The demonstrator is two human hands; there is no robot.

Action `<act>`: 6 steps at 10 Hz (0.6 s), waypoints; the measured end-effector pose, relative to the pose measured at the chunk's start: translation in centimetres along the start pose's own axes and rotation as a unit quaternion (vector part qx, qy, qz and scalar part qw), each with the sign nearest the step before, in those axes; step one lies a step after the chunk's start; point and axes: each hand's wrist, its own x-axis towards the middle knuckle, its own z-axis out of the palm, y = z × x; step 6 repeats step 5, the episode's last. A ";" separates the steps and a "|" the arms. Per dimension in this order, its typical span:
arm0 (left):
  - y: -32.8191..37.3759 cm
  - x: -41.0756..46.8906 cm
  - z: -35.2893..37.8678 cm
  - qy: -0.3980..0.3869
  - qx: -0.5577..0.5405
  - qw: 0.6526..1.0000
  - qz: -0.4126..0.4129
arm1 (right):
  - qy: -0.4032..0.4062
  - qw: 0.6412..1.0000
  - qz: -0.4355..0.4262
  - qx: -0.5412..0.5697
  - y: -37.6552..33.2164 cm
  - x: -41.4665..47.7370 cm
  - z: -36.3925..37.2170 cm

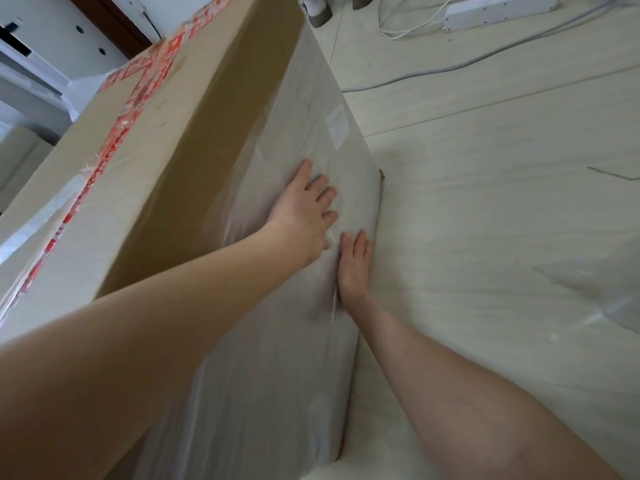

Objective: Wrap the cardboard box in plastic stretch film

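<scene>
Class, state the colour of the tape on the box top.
The tape is red-orange with white print, seen in the head view.

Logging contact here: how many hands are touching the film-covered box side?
2. The left hand lies flat on the stretch film over the cardboard box; the right hand presses the film beside it, nearer the floor.

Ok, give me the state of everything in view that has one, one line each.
cardboard box: closed, taped along the top, standing on the floor.
red tape: stuck across the top, wrinkled.
stretch film: covering most of the side face, creased by the hands.
left grip: open, flat on the film.
right grip: open, flat on the film.
power strip: lying on the floor.
</scene>
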 end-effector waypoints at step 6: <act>-6.0 0.6 -2.5 0.114 -0.099 0.984 -0.095 | 0.072 0.997 0.003 -0.039 -4.2 1.6 -2.5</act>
